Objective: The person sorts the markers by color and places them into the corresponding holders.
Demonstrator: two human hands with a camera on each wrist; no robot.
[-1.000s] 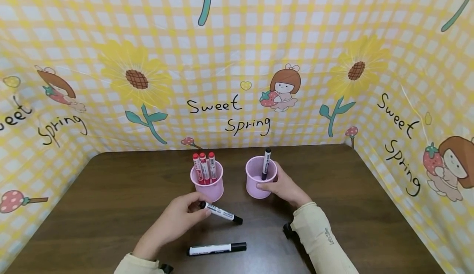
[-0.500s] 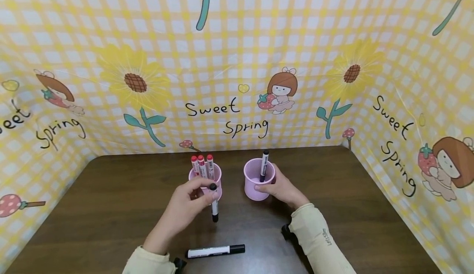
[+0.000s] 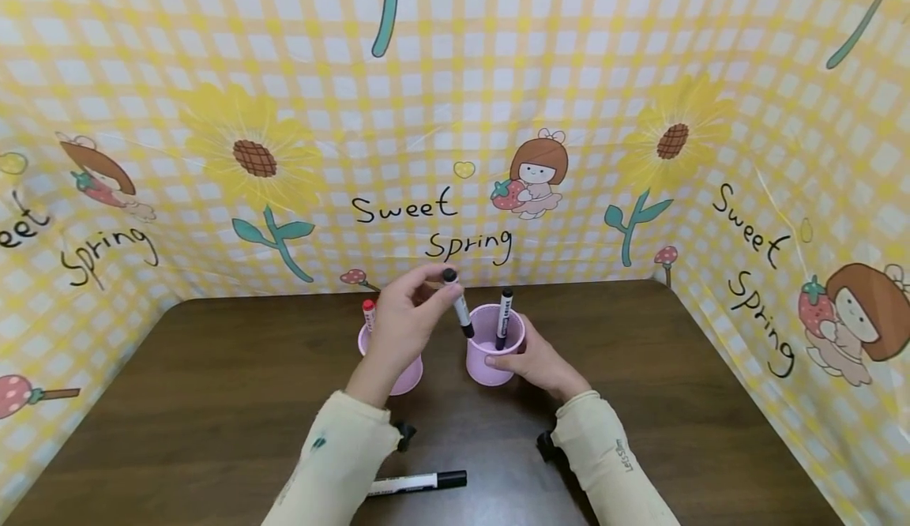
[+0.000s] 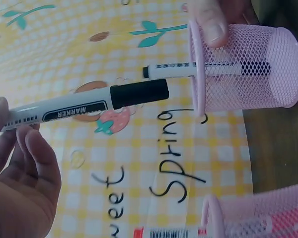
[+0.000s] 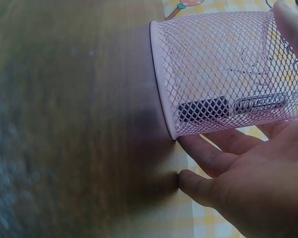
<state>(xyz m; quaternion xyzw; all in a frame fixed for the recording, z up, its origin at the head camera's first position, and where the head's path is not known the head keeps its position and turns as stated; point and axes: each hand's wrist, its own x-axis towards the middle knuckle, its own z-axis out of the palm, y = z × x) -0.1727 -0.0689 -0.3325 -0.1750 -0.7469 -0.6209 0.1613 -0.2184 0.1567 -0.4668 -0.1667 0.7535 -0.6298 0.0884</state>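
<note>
My left hand [image 3: 407,321] pinches a white marker [image 3: 460,306] by one end. Its black cap [image 4: 139,92] points down toward the right pink mesh pen cup [image 3: 486,371], just short of the rim in the left wrist view. Inside that cup leans another black-and-white marker [image 3: 504,317]. My right hand [image 3: 546,363] grips the cup, thumb on the near side and fingers around the right; in the right wrist view the fingers [image 5: 208,153] lie along the mesh wall, by the table.
A second pink mesh cup [image 3: 408,379] stands to the left with red-capped markers [image 3: 369,313], mostly behind my left hand. Near the front of the brown table [image 3: 178,415] lies another black-capped marker [image 3: 430,481], partly covered by the left sleeve. Patterned cloth walls [image 3: 320,115] enclose the table.
My left hand has carried the marker up and right, from in front of the left cup to the right cup's rim, turning it from slanted to nearly upright. The right hand stays on its cup.
</note>
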